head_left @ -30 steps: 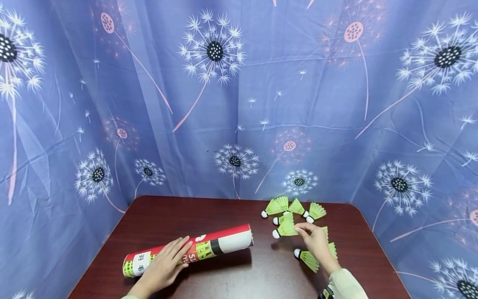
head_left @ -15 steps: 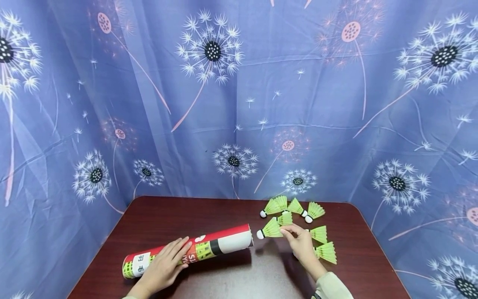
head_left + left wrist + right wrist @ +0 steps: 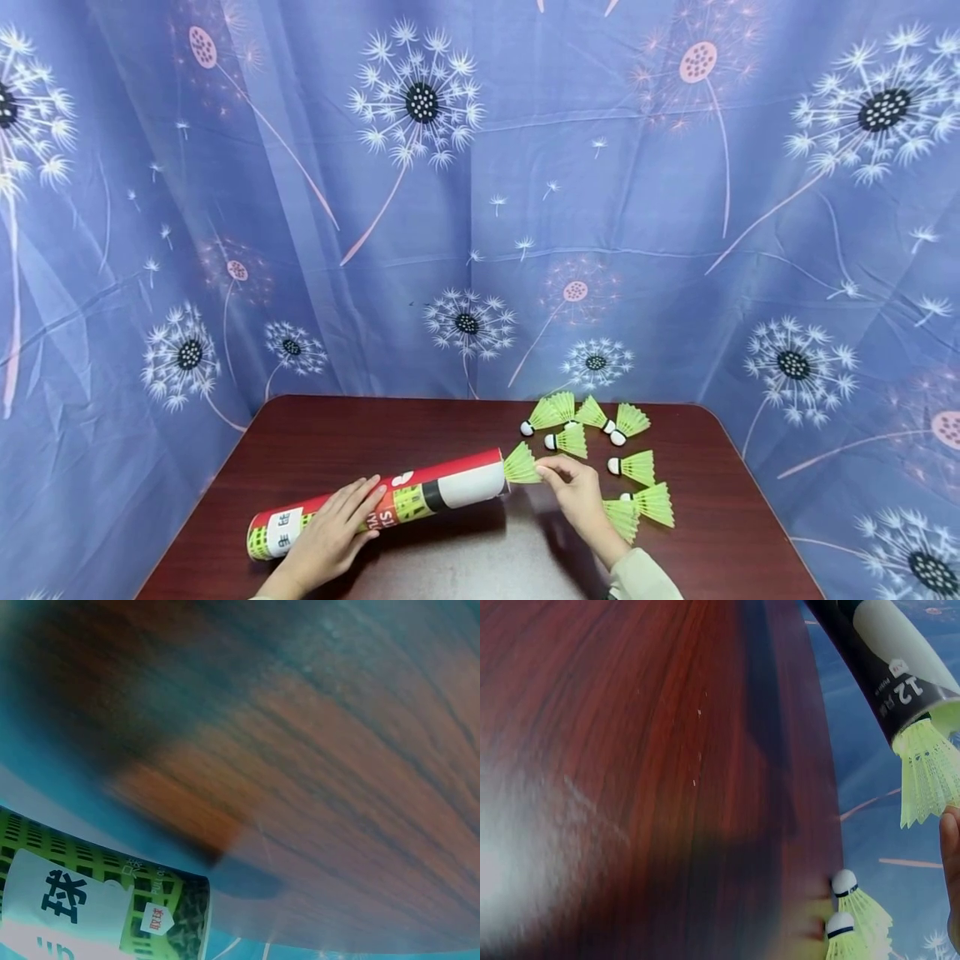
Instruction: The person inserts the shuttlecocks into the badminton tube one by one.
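Note:
A shuttlecock tube (image 3: pixel 471 482), printed red, white and yellow-green, lies slanted across the left and middle of the table, its mouth to the right and raised above the table. My left hand (image 3: pixel 330 529) grips the tube around its middle, fingers over the top. In the left wrist view only the far end of the tube (image 3: pixel 67 900) shows. My right hand (image 3: pixel 573 492) pinches the skirt edge of a yellow-green shuttlecock (image 3: pixel 521 465). That shuttlecock points cork-first into the tube's mouth; its cork is hidden inside. The right wrist view shows the shuttlecock's skirt (image 3: pixel 928 769) sticking out.
Several loose shuttlecocks (image 3: pixel 632 422) lie at the back right of the dark red wooden table (image 3: pixel 390 425). More shuttlecocks (image 3: pixel 652 505) lie right of and beneath my right forearm. A blue dandelion-print curtain (image 3: pixel 480 208) hangs behind and at both sides.
My right hand has carried the shuttlecock leftward from beside the loose ones to the tube, and its cork has gone into the mouth. The left hand and the tube have stayed put.

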The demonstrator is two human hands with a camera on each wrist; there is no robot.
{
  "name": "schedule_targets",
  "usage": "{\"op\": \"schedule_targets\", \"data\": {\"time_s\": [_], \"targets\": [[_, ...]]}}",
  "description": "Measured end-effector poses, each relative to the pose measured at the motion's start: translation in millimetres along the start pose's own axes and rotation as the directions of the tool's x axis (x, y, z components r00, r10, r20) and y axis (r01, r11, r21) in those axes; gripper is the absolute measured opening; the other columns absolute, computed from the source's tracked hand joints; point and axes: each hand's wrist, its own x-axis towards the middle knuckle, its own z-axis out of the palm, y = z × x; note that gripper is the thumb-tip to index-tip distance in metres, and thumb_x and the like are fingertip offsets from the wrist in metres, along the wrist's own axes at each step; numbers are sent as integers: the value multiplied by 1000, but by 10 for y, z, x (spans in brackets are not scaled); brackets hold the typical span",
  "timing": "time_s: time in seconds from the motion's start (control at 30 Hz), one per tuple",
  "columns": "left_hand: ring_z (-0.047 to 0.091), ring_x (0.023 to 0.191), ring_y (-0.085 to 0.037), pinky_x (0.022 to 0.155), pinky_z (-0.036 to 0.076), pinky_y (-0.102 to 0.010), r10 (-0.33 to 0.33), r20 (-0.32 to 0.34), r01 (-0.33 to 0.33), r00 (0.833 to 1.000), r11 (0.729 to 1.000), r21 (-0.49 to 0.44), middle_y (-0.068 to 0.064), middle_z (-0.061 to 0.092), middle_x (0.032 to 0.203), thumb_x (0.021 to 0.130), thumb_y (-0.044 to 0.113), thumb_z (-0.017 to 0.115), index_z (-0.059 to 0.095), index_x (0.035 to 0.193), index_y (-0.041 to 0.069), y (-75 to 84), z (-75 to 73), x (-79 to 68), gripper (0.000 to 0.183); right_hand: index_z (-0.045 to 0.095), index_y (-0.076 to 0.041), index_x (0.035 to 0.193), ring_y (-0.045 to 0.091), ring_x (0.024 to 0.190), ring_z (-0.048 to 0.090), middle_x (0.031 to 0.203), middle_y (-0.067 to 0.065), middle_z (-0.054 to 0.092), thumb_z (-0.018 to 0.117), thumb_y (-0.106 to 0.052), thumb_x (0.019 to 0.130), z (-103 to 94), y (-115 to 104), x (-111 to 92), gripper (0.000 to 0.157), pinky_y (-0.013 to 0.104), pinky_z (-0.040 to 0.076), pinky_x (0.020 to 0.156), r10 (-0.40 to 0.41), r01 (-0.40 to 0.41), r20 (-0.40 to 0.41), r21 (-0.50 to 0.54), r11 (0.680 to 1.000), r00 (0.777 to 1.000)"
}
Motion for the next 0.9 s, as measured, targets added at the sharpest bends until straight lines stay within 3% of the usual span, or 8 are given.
{"op": "schedule_targets", "data": {"time_s": [0.17, 0.4, 0.53, 0.73, 0.9], "targets": [[54, 114, -40, 118, 21, -34, 0, -2, 0, 1000, 1000, 0, -22, 52, 136, 100, 37, 47, 54, 133, -5, -17, 11, 12, 53, 74, -2, 83, 11, 63, 62, 73, 7, 70, 73, 5, 78, 88, 83, -8, 9, 16, 51, 55, -19, 18, 21, 37, 999, 1000], [54, 115, -38, 118, 20, -33, -11, 6, 11, 1000, 1000, -6, -19, 50, 139, 100, 37, 46, 52, 134, -4, -11, 17, -29, 53, 70, 8, 81, 34, 58, 61, 69, 18, 67, 69, 17, 75, 174, -249, 25, 11, 22, 53, 52, -36, 34, 53, 53, 998, 998], [54, 115, -38, 117, 21, -33, -8, 4, 8, 1000, 1000, -13, -21, 51, 138, 100, 36, 47, 53, 134, -4, 2, 22, -32, 53, 70, 8, 81, 35, 58, 61, 70, 19, 66, 69, 16, 76, 192, -343, 22, 10, 32, 55, 51, -36, 29, 80, 80, 996, 996], [54, 115, -39, 118, 21, -33, -6, 12, 6, 1000, 1000, -11, -21, 50, 139, 99, 36, 48, 53, 134, -4, 0, 14, -17, 53, 71, 4, 79, 23, 56, 60, 68, 13, 66, 71, 15, 75, 231, -337, 12, 12, 20, 51, 50, -55, 50, 77, 67, 997, 996], [53, 116, -39, 118, 21, -33, -5, 7, 5, 1000, 1000, -17, -21, 49, 139, 99, 35, 49, 53, 134, -4, -1, 6, -20, 53, 71, 3, 80, 23, 55, 59, 68, 13, 65, 71, 12, 76, 249, -315, 9, 10, 18, 48, 48, -31, 24, 112, 62, 998, 993]]}}
